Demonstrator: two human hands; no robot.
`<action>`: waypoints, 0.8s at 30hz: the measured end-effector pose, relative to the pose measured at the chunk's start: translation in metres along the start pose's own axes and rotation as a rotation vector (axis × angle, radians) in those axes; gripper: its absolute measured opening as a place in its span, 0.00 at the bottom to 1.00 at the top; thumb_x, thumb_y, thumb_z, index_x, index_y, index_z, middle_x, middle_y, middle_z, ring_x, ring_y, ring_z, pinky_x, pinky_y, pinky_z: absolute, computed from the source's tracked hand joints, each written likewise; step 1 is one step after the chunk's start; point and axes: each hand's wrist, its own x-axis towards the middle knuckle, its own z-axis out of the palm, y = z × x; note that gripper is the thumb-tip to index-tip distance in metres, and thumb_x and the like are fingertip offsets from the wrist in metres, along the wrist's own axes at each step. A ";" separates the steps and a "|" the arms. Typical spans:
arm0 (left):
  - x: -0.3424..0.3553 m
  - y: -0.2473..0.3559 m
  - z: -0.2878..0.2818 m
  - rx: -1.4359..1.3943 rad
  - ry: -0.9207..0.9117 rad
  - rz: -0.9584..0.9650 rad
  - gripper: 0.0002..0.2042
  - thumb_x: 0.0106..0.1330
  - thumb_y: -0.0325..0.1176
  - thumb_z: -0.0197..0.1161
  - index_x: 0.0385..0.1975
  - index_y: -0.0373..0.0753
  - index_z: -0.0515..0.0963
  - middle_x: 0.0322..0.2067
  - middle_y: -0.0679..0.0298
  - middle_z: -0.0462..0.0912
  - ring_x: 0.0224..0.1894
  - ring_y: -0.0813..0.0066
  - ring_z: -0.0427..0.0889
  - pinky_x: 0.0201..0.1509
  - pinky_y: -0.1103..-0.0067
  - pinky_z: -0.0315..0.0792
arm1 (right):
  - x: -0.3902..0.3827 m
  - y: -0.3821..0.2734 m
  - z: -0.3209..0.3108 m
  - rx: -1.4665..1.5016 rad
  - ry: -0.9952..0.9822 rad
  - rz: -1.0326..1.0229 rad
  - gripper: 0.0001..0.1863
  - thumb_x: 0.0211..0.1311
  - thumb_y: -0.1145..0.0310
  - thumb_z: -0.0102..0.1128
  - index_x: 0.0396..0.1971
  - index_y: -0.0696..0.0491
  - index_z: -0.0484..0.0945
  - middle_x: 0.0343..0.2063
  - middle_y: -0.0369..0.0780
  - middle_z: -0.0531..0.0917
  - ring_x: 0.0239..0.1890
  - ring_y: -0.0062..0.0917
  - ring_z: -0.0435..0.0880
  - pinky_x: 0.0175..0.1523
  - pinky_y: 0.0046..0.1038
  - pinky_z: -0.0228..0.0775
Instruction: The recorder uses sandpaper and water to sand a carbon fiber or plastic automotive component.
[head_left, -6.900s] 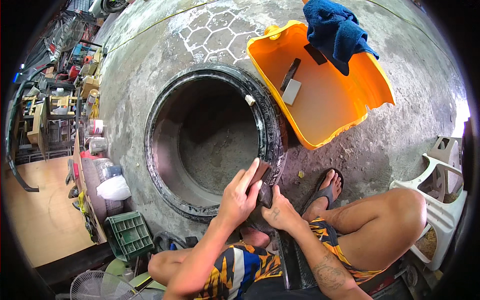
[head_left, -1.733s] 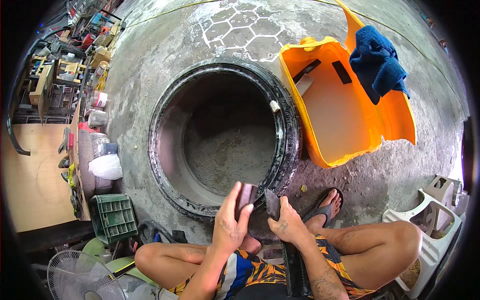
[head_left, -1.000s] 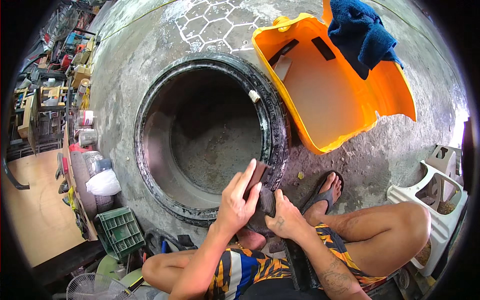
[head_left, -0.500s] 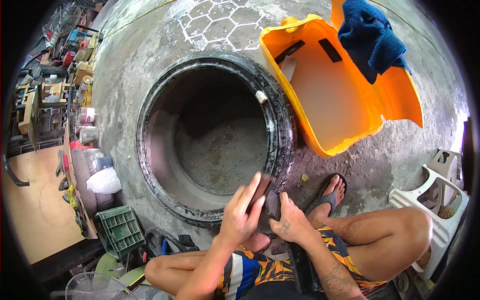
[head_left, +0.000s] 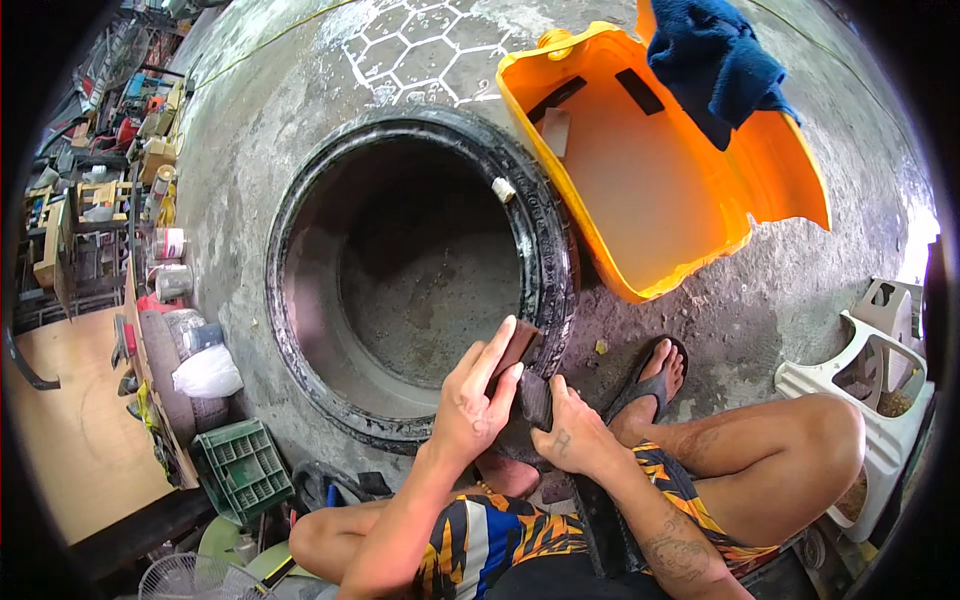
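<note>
- Up front, a brown block (head_left: 517, 347) is gripped by the left hand (head_left: 470, 405), thumb on one side, fingers stretched along the other.
- Right next to it, a dark piece (head_left: 537, 402) is clutched in the right hand (head_left: 575, 432), the thumb laid along it and the other fingers curled, mostly hidden.
- Block and piece are held very close together; whether they are touching cannot be told.
- Below the right wrist a long dark strip (head_left: 603, 530) is seen running down over the patterned shorts (head_left: 500, 538); whether it is joined to the dark piece is hidden.
- Both are held at the near right edge of a big black tyre (head_left: 300, 200), laid flat on the concrete, a small whitish lump (head_left: 503, 190) perched on its rim.
- Beyond, cloudy liquid is held in a cut-open orange container (head_left: 640, 293), where two dark bars (head_left: 640, 92) and a pale block (head_left: 556, 133) are seen.
- Over its far right side a blue towel (head_left: 715, 65) is draped.
- Off to the right, a white plastic stool (head_left: 850, 372) is spotted; at lower left, a green crate (head_left: 242, 470).
</note>
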 end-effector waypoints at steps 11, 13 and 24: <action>-0.002 -0.010 -0.002 -0.117 0.097 0.002 0.26 0.70 0.23 0.64 0.69 0.32 0.71 0.56 0.48 0.84 0.56 0.58 0.85 0.62 0.73 0.76 | 0.002 0.004 0.005 -0.018 -0.016 -0.023 0.38 0.56 0.63 0.66 0.62 0.67 0.61 0.48 0.67 0.78 0.51 0.64 0.81 0.59 0.52 0.75; -0.017 -0.008 -0.006 -0.105 0.129 -0.021 0.27 0.70 0.23 0.64 0.69 0.32 0.70 0.56 0.48 0.83 0.56 0.57 0.85 0.63 0.71 0.76 | 0.002 0.004 0.005 -0.030 -0.020 -0.019 0.39 0.56 0.63 0.66 0.62 0.67 0.61 0.48 0.67 0.78 0.52 0.63 0.81 0.59 0.51 0.75; -0.044 0.010 -0.019 0.137 0.122 0.025 0.25 0.68 0.24 0.66 0.67 0.34 0.74 0.39 0.50 0.81 0.39 0.51 0.83 0.45 0.68 0.78 | 0.001 -0.010 0.006 -0.023 -0.102 0.042 0.39 0.56 0.63 0.65 0.63 0.67 0.60 0.51 0.68 0.78 0.57 0.63 0.78 0.62 0.51 0.73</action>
